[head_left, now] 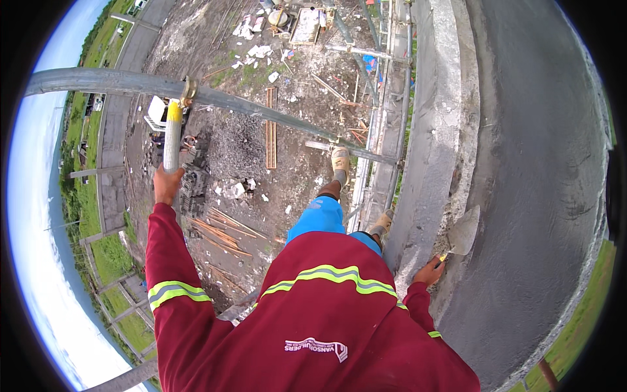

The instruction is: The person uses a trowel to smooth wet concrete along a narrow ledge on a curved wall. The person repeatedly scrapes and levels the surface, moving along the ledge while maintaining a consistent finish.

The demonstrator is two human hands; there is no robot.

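My left hand is wrapped round a grey scaffold pipe with a yellow band near its top. That pipe meets a longer crosswise pipe at a rusty clamp. In my right hand is the handle of a trowel, fingers closed on it. The trowel's pointed, mortar-smeared blade lies against or just over the edge of the grey plastered wall; I cannot tell if it touches. Rough concrete runs along the wall's near side.
My booted feet stand high on the scaffold, beside a long strip of rails. Far below are a gravel heap, planks, stacked blocks, a mixer and a mortar trough. A white truck stands to the left.
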